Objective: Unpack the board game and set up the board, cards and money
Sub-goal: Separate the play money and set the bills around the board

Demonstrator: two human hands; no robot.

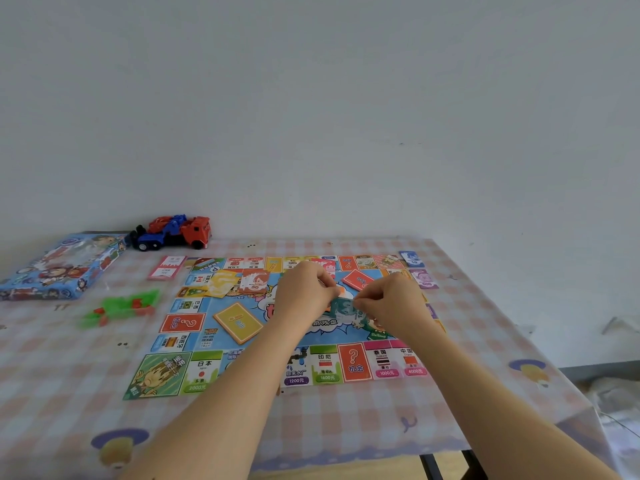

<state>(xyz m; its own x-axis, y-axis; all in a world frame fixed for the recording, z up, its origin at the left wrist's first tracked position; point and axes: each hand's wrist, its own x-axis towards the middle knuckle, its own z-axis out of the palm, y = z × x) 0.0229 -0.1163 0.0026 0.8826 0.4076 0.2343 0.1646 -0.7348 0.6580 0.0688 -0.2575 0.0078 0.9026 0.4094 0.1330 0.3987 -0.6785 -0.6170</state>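
left hand (304,292): is pinching the left end of the teal banknotes (343,306), fingers curled round them.
right hand (391,303): is pinching their right end the same way.
teal banknotes: are being held between both hands over the middle of the board (162,374).
board: is lying unfolded on the checked tablecloth (346,420).
yellow card stack (238,322), orange card stack (358,279): are sitting on the board's centre.
game box (59,266): is lying far left, near a toy truck (176,232).

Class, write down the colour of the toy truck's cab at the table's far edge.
Red. The toy truck's cab shows best in the head view.
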